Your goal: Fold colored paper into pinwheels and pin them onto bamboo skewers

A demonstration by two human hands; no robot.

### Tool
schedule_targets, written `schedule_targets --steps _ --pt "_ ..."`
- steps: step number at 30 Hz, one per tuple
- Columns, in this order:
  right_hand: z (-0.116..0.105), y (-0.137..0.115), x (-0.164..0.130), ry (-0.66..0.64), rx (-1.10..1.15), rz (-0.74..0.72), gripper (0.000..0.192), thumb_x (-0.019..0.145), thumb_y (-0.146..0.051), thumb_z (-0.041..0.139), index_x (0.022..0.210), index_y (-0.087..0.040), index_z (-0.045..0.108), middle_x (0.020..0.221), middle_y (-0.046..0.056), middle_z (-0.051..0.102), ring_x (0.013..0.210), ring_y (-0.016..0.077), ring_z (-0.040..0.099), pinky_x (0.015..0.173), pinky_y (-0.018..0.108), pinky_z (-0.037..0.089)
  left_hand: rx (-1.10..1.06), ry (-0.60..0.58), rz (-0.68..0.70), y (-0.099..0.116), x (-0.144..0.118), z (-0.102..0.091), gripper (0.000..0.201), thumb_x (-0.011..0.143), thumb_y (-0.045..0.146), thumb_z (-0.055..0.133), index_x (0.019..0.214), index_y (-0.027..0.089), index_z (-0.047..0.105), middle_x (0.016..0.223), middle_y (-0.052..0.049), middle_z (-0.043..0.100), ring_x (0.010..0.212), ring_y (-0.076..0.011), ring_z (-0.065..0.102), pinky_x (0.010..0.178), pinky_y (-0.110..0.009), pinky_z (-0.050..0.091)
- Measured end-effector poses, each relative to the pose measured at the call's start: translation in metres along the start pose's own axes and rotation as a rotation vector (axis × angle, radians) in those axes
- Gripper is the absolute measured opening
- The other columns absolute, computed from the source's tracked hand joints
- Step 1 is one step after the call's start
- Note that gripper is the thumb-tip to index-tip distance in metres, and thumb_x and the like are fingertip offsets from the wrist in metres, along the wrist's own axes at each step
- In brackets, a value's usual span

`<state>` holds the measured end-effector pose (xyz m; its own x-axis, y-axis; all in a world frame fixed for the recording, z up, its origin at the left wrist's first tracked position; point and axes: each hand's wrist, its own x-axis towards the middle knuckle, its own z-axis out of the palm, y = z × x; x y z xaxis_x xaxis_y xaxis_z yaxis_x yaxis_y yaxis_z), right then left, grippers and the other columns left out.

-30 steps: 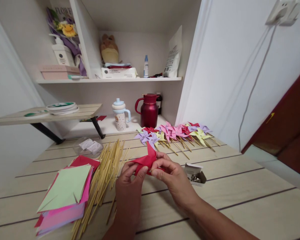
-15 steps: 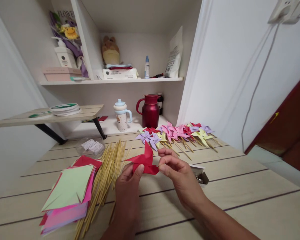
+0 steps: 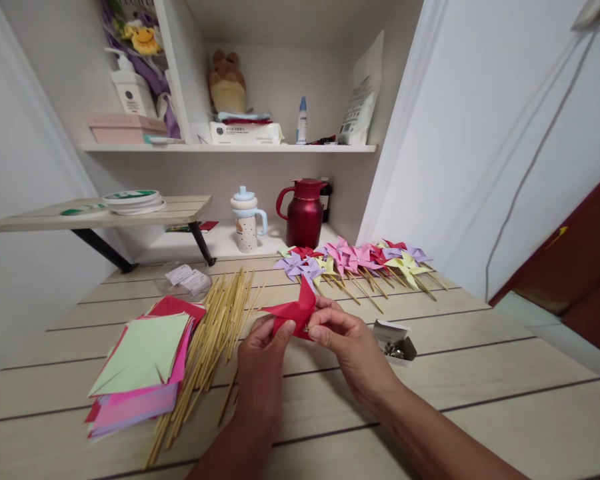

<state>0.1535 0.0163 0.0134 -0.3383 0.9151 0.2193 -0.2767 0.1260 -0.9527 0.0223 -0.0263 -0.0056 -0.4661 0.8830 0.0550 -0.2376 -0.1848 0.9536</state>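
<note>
A red paper pinwheel (image 3: 293, 312) with folded blades is held up over the middle of the table. My left hand (image 3: 264, 350) is closed on its lower left edge, the thumb pressing on the front. My right hand (image 3: 341, 337) is closed at the pinwheel's right side, pinching a small shiny metal fastener (image 3: 307, 328) against the red paper. Part of the pinwheel's right side is hidden behind the right fingers. Just right of that hand stands an open small box (image 3: 396, 343) with shiny metal pieces inside.
Wooden sticks (image 3: 213, 340) and a stack of coloured paper sheets (image 3: 140, 353) lie on the left. Finished pinwheels (image 3: 353, 257) on sticks lie at the back. Behind stand a red jug (image 3: 305, 217), a cup (image 3: 246, 223) and a small raised shelf (image 3: 180, 212).
My right hand has moved slightly left, bringing the metal fastener onto the pinwheel's paper. The pinwheel has tilted a little, and the view has shifted.
</note>
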Motion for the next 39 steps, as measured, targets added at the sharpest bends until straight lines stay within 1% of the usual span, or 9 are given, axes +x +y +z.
schedule_targets --steps 6,12,20,23,26,29,32,36,39 --pt "0.000 0.000 -0.002 -0.007 -0.116 -0.046 0.008 0.073 -0.029 0.078 0.071 -0.024 0.072 0.115 0.004 0.054 0.123 0.0253 0.045 0.108 0.038 0.030 0.026 0.018 0.032 -0.001 0.000 0.000 0.017 0.072 0.035 0.077 0.083 0.022 0.078 0.090 -0.002 0.071 0.086 -0.0189 0.061 0.084 -0.031 0.046" --pt "-0.001 -0.006 -0.003 0.014 -0.243 -0.117 0.005 0.076 -0.026 0.075 0.071 -0.025 0.073 0.117 0.003 0.053 0.121 0.0231 0.048 0.108 0.035 0.031 0.071 0.007 0.082 0.003 -0.003 0.001 0.016 0.074 0.035 0.076 0.085 0.023 0.079 0.094 -0.003 0.073 0.090 -0.0199 0.062 0.085 -0.030 0.046" --pt "-0.002 -0.005 -0.002 0.052 -0.414 -0.229 0.006 0.080 -0.023 0.072 0.075 -0.024 0.073 0.117 0.005 0.053 0.118 0.0244 0.051 0.105 0.040 0.036 0.085 -0.034 0.065 0.004 -0.004 0.002 0.018 0.076 0.035 0.075 0.091 0.025 0.079 0.101 -0.003 0.074 0.094 -0.0202 0.063 0.089 -0.032 0.045" --pt "-0.002 -0.007 -0.004 0.062 -0.570 -0.369 0.009 0.084 -0.020 0.068 0.077 -0.024 0.071 0.116 0.006 0.053 0.117 0.0255 0.051 0.099 0.041 0.039 0.041 -0.020 0.011 0.004 -0.005 0.002 0.018 0.073 0.036 0.077 0.086 0.023 0.079 0.093 -0.003 0.075 0.087 -0.0193 0.064 0.086 -0.032 0.046" --pt "0.000 -0.011 -0.011 0.074 -0.779 -0.613 0.014 0.087 -0.015 0.064 0.082 -0.025 0.072 0.116 0.007 0.054 0.115 0.0270 0.049 0.096 0.045 0.037 -0.037 0.021 -0.060 0.004 -0.006 0.003 0.018 0.068 0.036 0.080 0.077 0.020 0.077 0.081 -0.002 0.073 0.078 -0.0177 0.063 0.079 -0.030 0.047" --pt "0.005 -0.013 -0.022 0.062 -0.854 -0.755 0.018 0.087 -0.011 0.063 0.089 -0.025 0.074 0.100 0.006 0.053 0.097 0.0226 0.051 0.085 0.040 0.040 -0.113 0.060 -0.112 0.005 -0.006 0.003 0.022 0.067 0.035 0.081 0.078 0.018 0.076 0.076 -0.001 0.071 0.069 -0.0152 0.060 0.069 -0.028 0.047" --pt "0.012 -0.011 -0.029 -0.048 -0.705 -0.614 0.021 0.088 -0.012 0.060 0.090 -0.025 0.076 0.084 0.002 0.047 0.081 0.0175 0.050 0.070 0.030 0.042 -0.149 0.107 -0.152 0.007 -0.006 0.002 0.022 0.067 0.036 0.081 0.072 0.017 0.070 0.060 0.004 0.061 0.055 -0.0106 0.050 0.056 -0.023 0.042" --pt "0.022 0.000 -0.026 -0.242 -0.320 -0.121 0.010 0.083 -0.027 0.070 0.075 -0.022 0.075 0.071 0.000 0.050 0.069 0.0149 0.048 0.061 0.027 0.038 -0.222 0.141 -0.177 0.008 -0.006 0.001 0.030 0.065 0.036 0.083 0.065 0.018 0.059 0.055 0.007 0.051 0.051 -0.0082 0.044 0.051 -0.021 0.037" --pt "0.026 0.008 -0.021 -0.302 -0.049 0.181 0.022 0.073 -0.040 0.078 0.071 -0.020 0.070 0.060 -0.004 0.047 0.057 0.0110 0.037 0.054 0.025 0.029 -0.282 0.128 -0.200 0.008 -0.007 0.002 0.032 0.065 0.033 0.083 0.064 0.018 0.054 0.054 0.008 0.048 0.050 -0.0075 0.042 0.050 -0.021 0.036"
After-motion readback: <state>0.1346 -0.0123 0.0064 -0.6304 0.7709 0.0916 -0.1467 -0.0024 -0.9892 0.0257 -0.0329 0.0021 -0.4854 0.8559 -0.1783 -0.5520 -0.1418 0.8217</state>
